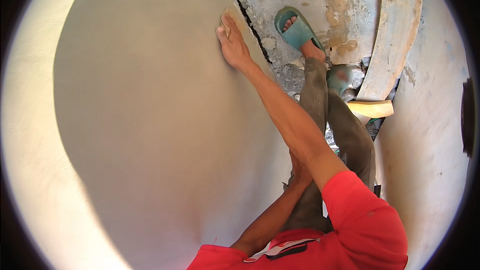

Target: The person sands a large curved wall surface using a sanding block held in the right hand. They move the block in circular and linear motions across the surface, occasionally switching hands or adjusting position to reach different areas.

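Note:
My right hand (232, 40) is at the edge of a smooth grey plastered wall (145, 95), closed on a thin tan piece (226, 28), perhaps sandpaper, held against the surface beside a dark jagged crack. My left hand (300, 169) is lower, near my trouser leg and partly behind my right forearm; its fingers are mostly hidden, so I cannot tell whether it holds anything.
My feet in green slides (299, 34) stand by rough, stained concrete (342, 15) and rubble (355, 77). A long curved pale board (392, 25) and a short yellowish piece (370, 108) lie to the right, beside another pale wall (425, 145).

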`<state>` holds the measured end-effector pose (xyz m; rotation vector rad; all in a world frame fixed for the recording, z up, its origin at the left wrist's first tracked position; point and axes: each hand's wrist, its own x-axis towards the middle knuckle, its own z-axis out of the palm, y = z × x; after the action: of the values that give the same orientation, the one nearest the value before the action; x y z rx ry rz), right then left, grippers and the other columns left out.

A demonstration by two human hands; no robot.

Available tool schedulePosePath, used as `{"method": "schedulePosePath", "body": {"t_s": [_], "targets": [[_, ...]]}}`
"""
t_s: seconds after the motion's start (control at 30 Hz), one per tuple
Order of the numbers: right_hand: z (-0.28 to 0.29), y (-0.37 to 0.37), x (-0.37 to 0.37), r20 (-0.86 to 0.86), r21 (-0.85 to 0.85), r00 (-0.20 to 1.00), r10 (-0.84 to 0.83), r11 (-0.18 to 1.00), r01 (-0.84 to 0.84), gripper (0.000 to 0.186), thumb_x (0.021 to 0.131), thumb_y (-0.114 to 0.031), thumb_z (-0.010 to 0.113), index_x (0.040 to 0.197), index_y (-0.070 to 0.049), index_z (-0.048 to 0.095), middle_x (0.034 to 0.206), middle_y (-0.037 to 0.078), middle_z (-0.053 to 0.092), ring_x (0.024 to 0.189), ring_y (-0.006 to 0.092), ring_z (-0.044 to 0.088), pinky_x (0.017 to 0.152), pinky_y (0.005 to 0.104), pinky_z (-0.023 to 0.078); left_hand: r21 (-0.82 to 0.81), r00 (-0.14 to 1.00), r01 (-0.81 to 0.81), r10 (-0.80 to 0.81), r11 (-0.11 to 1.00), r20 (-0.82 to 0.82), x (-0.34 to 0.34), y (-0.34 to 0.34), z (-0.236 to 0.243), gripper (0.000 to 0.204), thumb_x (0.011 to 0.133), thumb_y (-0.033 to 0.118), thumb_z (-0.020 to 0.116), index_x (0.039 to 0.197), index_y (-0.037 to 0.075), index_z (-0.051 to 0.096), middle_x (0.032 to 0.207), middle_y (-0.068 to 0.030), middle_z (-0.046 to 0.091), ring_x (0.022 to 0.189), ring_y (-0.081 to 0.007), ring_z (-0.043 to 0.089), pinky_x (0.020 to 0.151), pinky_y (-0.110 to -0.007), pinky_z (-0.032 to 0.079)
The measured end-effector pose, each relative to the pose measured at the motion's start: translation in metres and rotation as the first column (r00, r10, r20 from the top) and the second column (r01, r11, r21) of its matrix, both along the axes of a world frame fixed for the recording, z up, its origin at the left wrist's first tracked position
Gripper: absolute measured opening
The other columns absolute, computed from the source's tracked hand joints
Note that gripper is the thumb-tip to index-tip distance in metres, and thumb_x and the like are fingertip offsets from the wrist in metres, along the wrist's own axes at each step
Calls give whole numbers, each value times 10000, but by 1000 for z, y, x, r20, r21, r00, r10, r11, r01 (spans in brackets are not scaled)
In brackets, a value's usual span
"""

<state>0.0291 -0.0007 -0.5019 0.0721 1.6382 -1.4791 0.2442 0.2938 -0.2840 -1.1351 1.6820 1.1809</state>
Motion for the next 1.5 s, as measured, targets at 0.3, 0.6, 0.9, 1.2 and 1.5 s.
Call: {"method": "schedulePosePath", "body": {"t_s": [0.3, 0.6, 0.9, 1.2, 1.5], "targets": [[-64, 29, 10, 223, 126, 974, -36, 992, 8, 764, 1079, -550, 312, 1573, 34, 300, 1656, 235, 257, 1555, 362, 198, 1270, 416, 170, -81, 916, 400, -394, 913, 78, -57, -50, 4, 807, 837, 550, 697, 1482, 114, 488, 1539, -124, 416, 1460, -377, 289, 1176, -622, 191], [-23, 64, 82, 265, 66, 964, 24, 997, -43, 781, 1064, -581, 335, 1582, 3, 305, 1667, 208, 252, 1548, 350, 232, 1266, 415, 189, -40, 937, 341, -336, 939, 101, -79, -59, 18, 779, 816, 532, 716, 1446, 108, 539, 1488, -130, 461, 1438, -374, 311, 1177, -621, 183], [5, 11, 29, 111, -40, 994, -21, 999, 26, 709, 1075, -511, 370, 1540, 24, 378, 1642, 223, 303, 1536, 351, 262, 1258, 421, 206, -93, 967, 252, -247, 963, 59, -87, -69, 19, 712, 832, 477, 714, 1406, 88, 557, 1455, -128, 489, 1389, -369, 352, 1172, -602, 210], [-9, -28, -38, 28, -36, 997, -73, 997, 74, 750, 1072, -548, 354, 1563, 19, 334, 1652, 225, 275, 1555, 364, 202, 1271, 438, 147, -153, 969, 235, -243, 960, -40, -87, -79, 21, 760, 788, 483, 753, 1391, 62, 560, 1418, -166, 516, 1372, -389, 382, 1180, -606, 198], [-10, 66, 42, 483, 122, 875, 5, 990, -73, 740, 1080, -527, 346, 1586, 10, 288, 1683, 205, 207, 1562, 333, 199, 1269, 408, 163, -202, 937, 349, -343, 915, 69, -143, -90, 22, 481, 875, 324, 717, 1266, 53, 648, 1312, -130, 606, 1270, -339, 491, 1077, -499, 333]]}}
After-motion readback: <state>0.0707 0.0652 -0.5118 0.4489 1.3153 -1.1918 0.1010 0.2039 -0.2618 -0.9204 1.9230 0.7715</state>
